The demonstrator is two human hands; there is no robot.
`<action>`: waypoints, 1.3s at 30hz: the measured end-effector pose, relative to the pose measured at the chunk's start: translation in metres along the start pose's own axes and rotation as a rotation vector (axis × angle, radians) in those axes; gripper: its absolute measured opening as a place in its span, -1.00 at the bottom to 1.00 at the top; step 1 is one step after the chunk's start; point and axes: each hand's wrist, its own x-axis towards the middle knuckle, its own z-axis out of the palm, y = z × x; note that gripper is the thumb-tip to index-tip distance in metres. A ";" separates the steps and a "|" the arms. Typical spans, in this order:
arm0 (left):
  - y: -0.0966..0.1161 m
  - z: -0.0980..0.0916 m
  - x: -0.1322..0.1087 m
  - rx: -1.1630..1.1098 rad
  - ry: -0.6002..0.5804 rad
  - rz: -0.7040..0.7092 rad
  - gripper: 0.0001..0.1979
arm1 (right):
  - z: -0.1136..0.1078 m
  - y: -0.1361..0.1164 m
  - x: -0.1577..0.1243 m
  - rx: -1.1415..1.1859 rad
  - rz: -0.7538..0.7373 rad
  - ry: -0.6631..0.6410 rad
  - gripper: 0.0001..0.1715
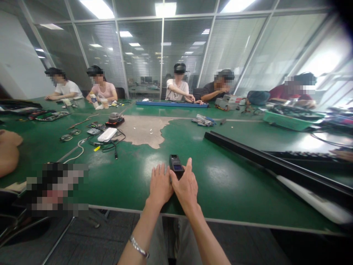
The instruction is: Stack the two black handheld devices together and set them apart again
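Observation:
A small black handheld device (175, 164) with a blue screen lies on the green table (226, 184) just in front of me. My left hand (160, 186) rests beside its near end, fingers together and stretched forward. My right hand (185, 184) is on the device's right side, thumb raised along its edge, fingers curled under it and touching my left hand. A silver bracelet (139, 247) circles my left wrist.
A long black rail (264, 156) and a white bar (317, 202) lie to the right. A white box with cables (107, 135) sits to the left, near a worn bare patch (143, 130). Several people sit round the far side, and a person's arm (8, 149) shows at the left edge.

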 end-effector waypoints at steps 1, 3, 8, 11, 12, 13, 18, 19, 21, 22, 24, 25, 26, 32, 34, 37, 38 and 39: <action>0.000 0.000 0.000 -0.001 0.002 0.001 -0.47 | 0.001 0.001 0.001 0.005 0.004 -0.001 0.10; 0.000 0.001 0.001 -0.005 0.008 0.005 -0.47 | 0.003 0.002 0.002 0.012 0.007 -0.004 0.11; 0.000 0.001 0.001 0.004 0.012 0.010 -0.48 | 0.006 0.004 0.004 0.019 0.008 0.013 0.05; 0.000 0.002 0.002 0.013 0.011 0.019 -0.48 | 0.007 0.004 0.003 0.011 0.004 0.022 0.02; 0.000 0.002 0.002 0.016 0.012 0.014 -0.48 | 0.006 0.003 0.003 0.007 0.001 0.024 0.03; 0.000 0.002 0.003 0.020 0.015 0.001 -0.47 | 0.006 0.002 0.003 0.002 -0.005 0.030 0.04; 0.001 0.000 0.004 0.033 0.005 -0.016 -0.42 | 0.003 -0.005 0.008 -0.037 -0.014 0.051 0.08; 0.001 -0.001 0.004 0.036 -0.006 -0.004 -0.42 | 0.003 -0.006 0.009 -0.046 -0.006 0.047 0.07; 0.001 -0.001 0.004 0.040 -0.020 0.008 -0.44 | 0.003 -0.007 0.009 -0.065 0.008 0.046 0.04; 0.001 -0.001 0.004 0.038 -0.021 0.010 -0.45 | 0.003 -0.008 0.009 -0.074 0.013 0.049 0.04; 0.001 0.000 0.004 0.032 -0.016 0.014 -0.45 | 0.003 -0.008 0.008 -0.091 0.021 0.058 0.04; 0.000 0.000 0.004 0.029 -0.013 0.013 -0.46 | 0.003 -0.007 0.008 -0.098 0.019 0.061 0.04; 0.001 0.000 0.004 0.029 -0.011 0.011 -0.46 | 0.003 -0.007 0.007 -0.104 0.016 0.061 0.03; 0.001 0.000 0.004 0.049 -0.021 0.012 -0.46 | 0.005 -0.007 0.008 -0.121 0.012 0.042 0.04; 0.001 -0.001 0.003 0.056 -0.025 0.019 -0.45 | 0.006 -0.006 0.007 -0.106 -0.002 0.060 0.06; 0.001 -0.001 0.003 0.057 -0.019 0.024 -0.45 | 0.007 -0.005 0.005 -0.080 -0.031 0.087 0.08; 0.000 -0.001 0.002 0.055 -0.016 0.024 -0.45 | 0.007 -0.005 0.005 -0.074 -0.033 0.085 0.08; 0.000 -0.001 0.002 0.051 -0.014 0.025 -0.45 | 0.007 -0.005 0.005 -0.069 -0.030 0.078 0.08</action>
